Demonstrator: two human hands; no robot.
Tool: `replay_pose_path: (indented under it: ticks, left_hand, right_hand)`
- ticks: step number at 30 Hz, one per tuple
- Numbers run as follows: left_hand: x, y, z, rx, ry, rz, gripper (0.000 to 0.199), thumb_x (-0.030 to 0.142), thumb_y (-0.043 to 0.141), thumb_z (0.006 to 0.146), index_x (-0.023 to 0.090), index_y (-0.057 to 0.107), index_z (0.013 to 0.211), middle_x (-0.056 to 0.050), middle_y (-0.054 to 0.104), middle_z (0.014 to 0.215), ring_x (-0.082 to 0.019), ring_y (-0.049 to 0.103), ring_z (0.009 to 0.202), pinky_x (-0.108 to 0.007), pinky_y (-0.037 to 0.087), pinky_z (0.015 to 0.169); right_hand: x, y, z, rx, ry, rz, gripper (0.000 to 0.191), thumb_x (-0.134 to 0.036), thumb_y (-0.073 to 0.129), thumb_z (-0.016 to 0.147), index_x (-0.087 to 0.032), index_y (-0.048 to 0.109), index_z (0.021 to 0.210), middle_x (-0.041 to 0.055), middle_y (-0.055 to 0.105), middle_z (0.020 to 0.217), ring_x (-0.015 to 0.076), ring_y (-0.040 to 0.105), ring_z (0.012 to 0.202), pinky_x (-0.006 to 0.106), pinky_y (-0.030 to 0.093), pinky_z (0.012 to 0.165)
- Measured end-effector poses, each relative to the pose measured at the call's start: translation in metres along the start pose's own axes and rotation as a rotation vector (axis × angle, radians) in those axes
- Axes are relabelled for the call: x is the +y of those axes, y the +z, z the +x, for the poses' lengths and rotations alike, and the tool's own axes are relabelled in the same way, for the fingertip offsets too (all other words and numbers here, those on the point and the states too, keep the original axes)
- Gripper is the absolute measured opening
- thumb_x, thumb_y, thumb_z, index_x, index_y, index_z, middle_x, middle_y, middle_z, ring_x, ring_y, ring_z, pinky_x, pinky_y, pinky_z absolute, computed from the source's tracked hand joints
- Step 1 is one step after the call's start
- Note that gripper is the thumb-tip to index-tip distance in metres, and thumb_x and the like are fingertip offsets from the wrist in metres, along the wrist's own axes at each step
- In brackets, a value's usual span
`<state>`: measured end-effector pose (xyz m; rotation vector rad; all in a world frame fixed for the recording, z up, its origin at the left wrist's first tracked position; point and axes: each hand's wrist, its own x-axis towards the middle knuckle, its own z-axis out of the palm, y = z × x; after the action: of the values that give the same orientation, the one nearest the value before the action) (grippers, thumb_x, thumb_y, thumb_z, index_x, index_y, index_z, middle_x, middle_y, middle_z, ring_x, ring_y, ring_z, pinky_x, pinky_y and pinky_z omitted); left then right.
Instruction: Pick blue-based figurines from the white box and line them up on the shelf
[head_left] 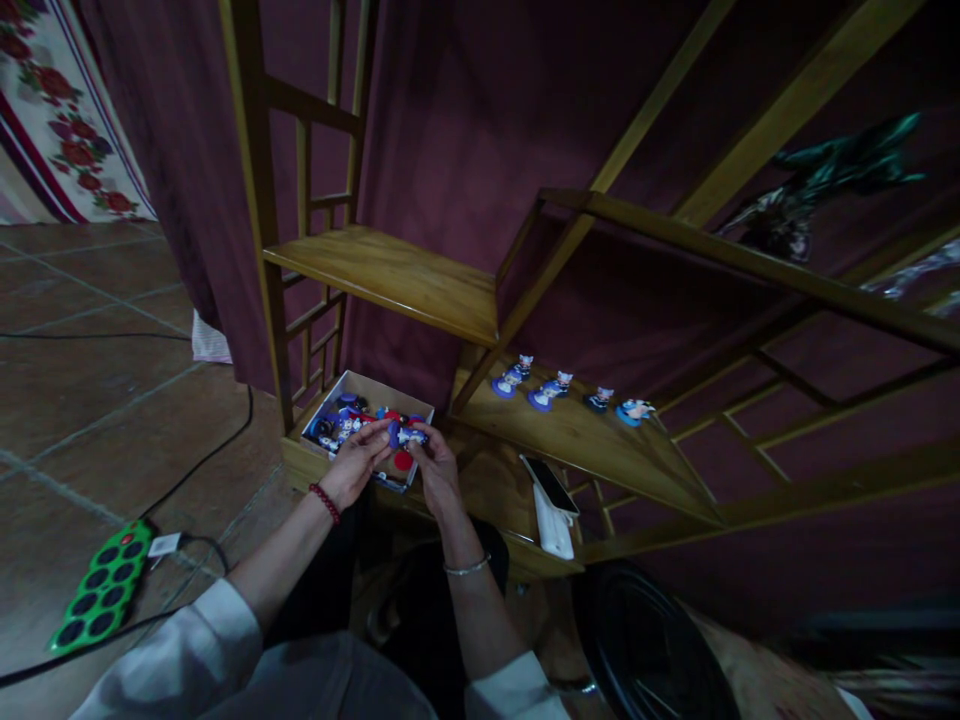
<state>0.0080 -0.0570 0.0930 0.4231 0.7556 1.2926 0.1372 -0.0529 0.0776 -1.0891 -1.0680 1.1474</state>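
Between both hands I hold a small purple and white figurine [406,436] above an open cardboard box. My left hand [358,462] pinches its purple base, and my right hand [439,470] grips its other end. The fingers hide part of it. The box [423,397] has white outer walls and holds several blue, purple and red figurines [341,420] in a jumble. To the right, a row of small figurines stands on a wooden shelf: a purple-based one [510,380], another purple-based one [550,390], a dark one [599,399] and a blue-based one [634,411].
A phone [551,484] rests on a white object [553,528] on the lower shelf. An upper shelf [390,275] juts out above the box. A green power strip [105,588] with cables lies on the tiled floor. A round black object [652,640] stands at the lower right.
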Motion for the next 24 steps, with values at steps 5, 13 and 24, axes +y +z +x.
replay_pose_path:
  ticks: [5,13,24]
  left_hand:
    - [0.000,-0.001,0.000,-0.008,0.024,0.020,0.016,0.009,0.068,0.064,0.013,0.066,0.080,-0.003,0.067,0.080,-0.010,0.060,0.076,-0.023,0.047,0.078]
    - [0.000,0.001,-0.001,-0.008,0.036,0.045,0.017,0.013,0.072,0.060,0.013,0.067,0.076,-0.002,0.067,0.076,-0.010,0.060,0.072,-0.023,0.047,0.076]
    - [-0.002,0.002,-0.001,-0.013,0.048,0.096,0.022,0.016,0.075,0.056,0.012,0.067,0.075,-0.003,0.067,0.076,-0.011,0.060,0.073,-0.024,0.047,0.076]
  right_hand:
    - [0.002,0.000,0.001,-0.012,0.007,-0.024,0.032,-0.029,0.065,0.064,-0.021,0.061,0.095,0.0011,0.064,0.094,0.0160,0.057,0.086,0.028,0.046,0.077]
    - [-0.004,0.000,-0.002,-0.030,-0.030,-0.092,0.025,-0.027,0.062,0.066,-0.021,0.061,0.090,-0.0004,0.064,0.089,0.0145,0.058,0.079,0.025,0.046,0.071]
    - [-0.012,0.000,-0.003,0.007,-0.128,-0.364,0.021,-0.030,0.057,0.070,-0.022,0.060,0.089,-0.0015,0.065,0.083,0.0137,0.057,0.070,0.024,0.046,0.067]
